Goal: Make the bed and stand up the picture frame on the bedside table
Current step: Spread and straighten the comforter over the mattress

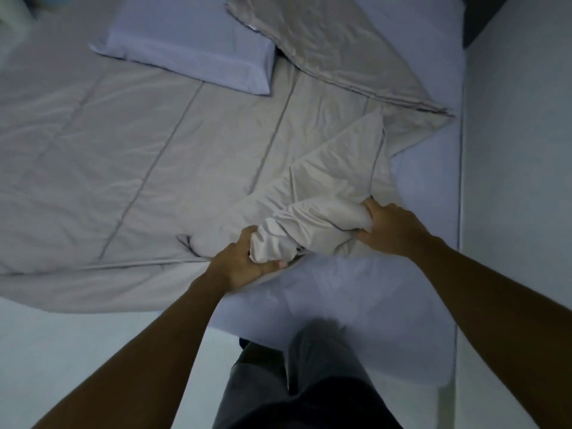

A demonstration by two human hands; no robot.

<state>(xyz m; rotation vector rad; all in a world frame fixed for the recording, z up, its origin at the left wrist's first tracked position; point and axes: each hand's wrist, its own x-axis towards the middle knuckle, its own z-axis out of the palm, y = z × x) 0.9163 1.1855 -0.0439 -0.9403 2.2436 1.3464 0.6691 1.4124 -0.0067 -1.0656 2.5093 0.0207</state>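
Observation:
A beige quilt [123, 156] with stitched lines lies across the bed, flat on the left and bunched near its lower right corner. My left hand [238, 263] grips the crumpled corner from the left and below. My right hand [387, 230] grips the same bunch from the right. The bare pale blue sheet [356, 298] shows below and to the right of the bunch. A pale blue pillow [192, 48] rests at the head of the bed. A folded-back flap of the quilt [340, 54] lies beside the pillow. No picture frame or bedside table is in view.
A pale wall [520, 150] runs close along the bed's right edge. Light floor [77, 351] lies at the lower left. My legs in dark trousers [303, 388] stand at the bed's near edge. A dark headboard corner [483, 17] is at the top right.

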